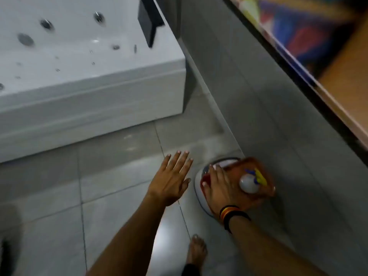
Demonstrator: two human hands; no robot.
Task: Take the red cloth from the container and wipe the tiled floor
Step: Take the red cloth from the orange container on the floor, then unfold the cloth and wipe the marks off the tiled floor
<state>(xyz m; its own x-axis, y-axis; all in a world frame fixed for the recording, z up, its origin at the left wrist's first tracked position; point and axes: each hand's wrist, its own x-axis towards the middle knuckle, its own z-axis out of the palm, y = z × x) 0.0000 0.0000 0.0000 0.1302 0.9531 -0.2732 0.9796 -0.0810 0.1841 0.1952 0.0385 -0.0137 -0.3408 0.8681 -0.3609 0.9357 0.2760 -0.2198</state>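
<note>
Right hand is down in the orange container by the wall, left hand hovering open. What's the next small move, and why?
Probably close the right hand on the red cloth under its fingers and lift it clear. The hand lies flat inside the translucent orange container, beside a white bottle, with no clear grip yet. The open left hand could steady the container.

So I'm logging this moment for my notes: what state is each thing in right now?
left hand: open, fingers spread, above the floor, holding nothing
right hand: reaching into the container, grip unclear
container: on the floor by the wall
red cloth: still in the container
white bottle: standing in the container
tiled floor: smudged near the bathtub
</note>
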